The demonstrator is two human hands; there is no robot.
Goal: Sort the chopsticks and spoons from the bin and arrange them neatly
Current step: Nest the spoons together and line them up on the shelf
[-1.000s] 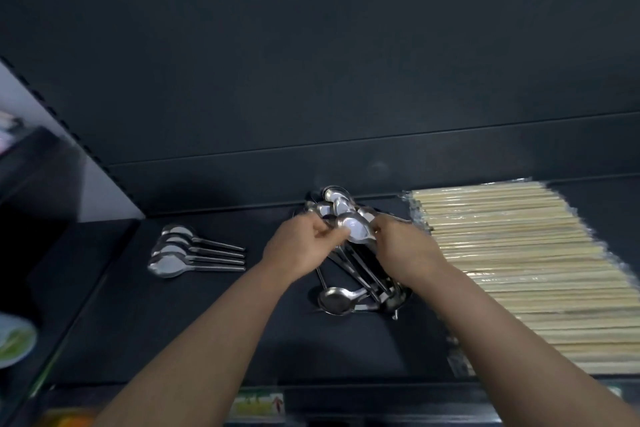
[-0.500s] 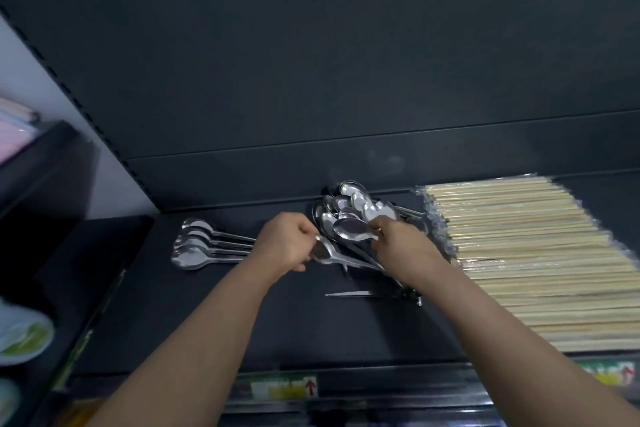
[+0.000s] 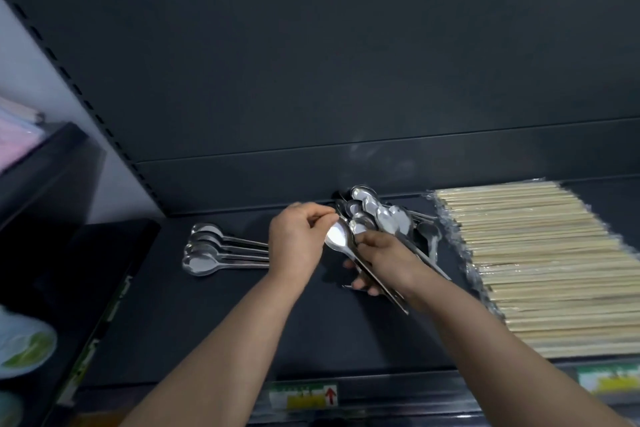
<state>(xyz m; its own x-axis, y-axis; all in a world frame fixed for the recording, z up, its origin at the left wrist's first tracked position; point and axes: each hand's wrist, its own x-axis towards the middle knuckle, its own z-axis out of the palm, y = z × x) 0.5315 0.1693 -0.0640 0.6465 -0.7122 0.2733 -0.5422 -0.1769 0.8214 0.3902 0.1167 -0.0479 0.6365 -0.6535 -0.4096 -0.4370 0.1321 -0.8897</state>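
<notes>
Pinching the bowl of one steel spoon between thumb and fingertips, the left hand works at the middle of the shelf, near its back edge. The right hand curls its grip round the handles of a bundle of spoons, whose bowls fan out toward the back edge. A row of four spoons lies flat toward the left end, with the bowls to the left and the handles pointing at the hands. Wrapped chopsticks fill the right end of the shelf, just beside the bundle. The spoons look stiff, light singly and slick; polished metal like this will likely slide and clatter. I judge the neck, where bowl meets handle, the surest place to take one, drawing it lengthways out of the bundle so the others do not spill.
</notes>
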